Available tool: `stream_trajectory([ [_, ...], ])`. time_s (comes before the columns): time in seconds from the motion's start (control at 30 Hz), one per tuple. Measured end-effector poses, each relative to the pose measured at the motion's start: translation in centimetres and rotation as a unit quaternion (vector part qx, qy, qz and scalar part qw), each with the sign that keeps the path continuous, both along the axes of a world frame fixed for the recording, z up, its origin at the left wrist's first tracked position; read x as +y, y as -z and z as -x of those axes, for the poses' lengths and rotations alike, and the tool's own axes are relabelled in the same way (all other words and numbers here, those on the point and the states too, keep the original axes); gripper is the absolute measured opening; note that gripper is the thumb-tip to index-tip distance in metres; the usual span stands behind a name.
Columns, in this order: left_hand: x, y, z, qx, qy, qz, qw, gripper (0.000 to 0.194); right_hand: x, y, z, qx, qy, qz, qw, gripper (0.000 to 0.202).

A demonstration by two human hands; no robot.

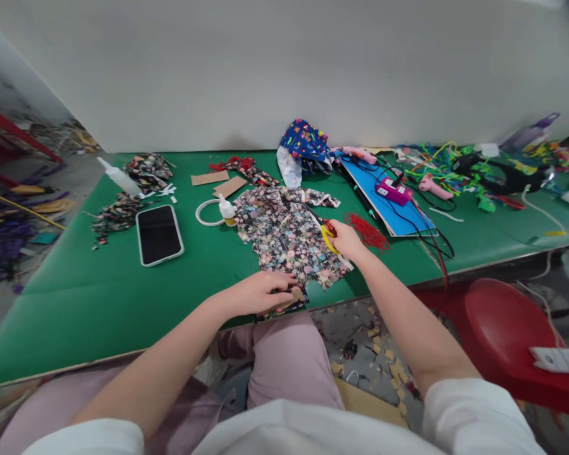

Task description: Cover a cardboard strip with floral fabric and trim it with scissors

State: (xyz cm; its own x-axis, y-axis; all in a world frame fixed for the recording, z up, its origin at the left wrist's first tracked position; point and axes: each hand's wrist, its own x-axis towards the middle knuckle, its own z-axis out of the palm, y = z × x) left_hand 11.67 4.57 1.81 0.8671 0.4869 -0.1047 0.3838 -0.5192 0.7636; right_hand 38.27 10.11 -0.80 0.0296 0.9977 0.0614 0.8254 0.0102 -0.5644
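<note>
My right hand is closed round the yellow and red handles of a pair of scissors. The blades point away from me, low over a large piece of floral fabric spread on the table. At the near edge, my left hand lies with its fingers apart on a small dark floral piece with a brown cardboard-like patch on it. A small white glue bottle stands at the fabric's left side, beside a white ring.
On the green table lie a phone, a white squeeze bottle, fabric scraps, cardboard pieces, red strings, a blue folder and pink glue guns with cables. A red stool stands at right.
</note>
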Motion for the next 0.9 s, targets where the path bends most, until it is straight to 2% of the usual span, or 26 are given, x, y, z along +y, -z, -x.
stream_trajectory([
  [0.13,-0.3,-0.1,0.1,0.009,0.003,0.023,1.000,0.028,0.6,0.2,-0.9,0.028,0.053,-0.039,0.997,0.012],
  [0.27,0.0,-0.8,0.3,-0.024,-0.017,0.049,0.998,0.032,-0.9,-0.2,-2.7,0.093,0.080,-0.051,0.991,0.012],
  [0.37,1.1,-0.9,0.4,-0.056,-0.085,0.086,0.991,0.032,-3.8,-0.7,-3.7,0.191,0.072,0.016,0.979,0.021],
  [0.5,3.1,-0.3,-0.2,-0.092,-0.209,0.147,0.962,0.035,-7.8,-0.7,-4.1,0.137,0.069,0.060,0.986,0.024],
  [0.57,3.8,-0.1,-0.6,-0.087,-0.271,0.170,0.944,0.037,-9.2,-0.6,-3.9,0.120,0.071,0.064,0.988,0.022],
  [0.63,4.2,0.0,-0.9,-0.073,-0.302,0.162,0.937,0.037,-9.9,-0.5,-3.6,0.124,0.082,0.060,0.987,0.021],
  [0.73,4.4,0.1,-1.2,-0.047,-0.268,0.113,0.956,0.037,-10.1,-0.4,-3.0,0.121,0.097,0.064,0.986,0.021],
  [0.83,4.4,0.6,-1.7,-0.012,-0.220,0.065,0.973,0.038,-10.0,-0.4,-2.5,0.087,0.077,0.074,0.990,0.025],
  [0.9,4.5,1.2,-2.0,0.005,-0.215,0.035,0.976,0.038,-10.0,-0.4,-2.2,0.100,0.062,0.082,0.990,0.028],
])
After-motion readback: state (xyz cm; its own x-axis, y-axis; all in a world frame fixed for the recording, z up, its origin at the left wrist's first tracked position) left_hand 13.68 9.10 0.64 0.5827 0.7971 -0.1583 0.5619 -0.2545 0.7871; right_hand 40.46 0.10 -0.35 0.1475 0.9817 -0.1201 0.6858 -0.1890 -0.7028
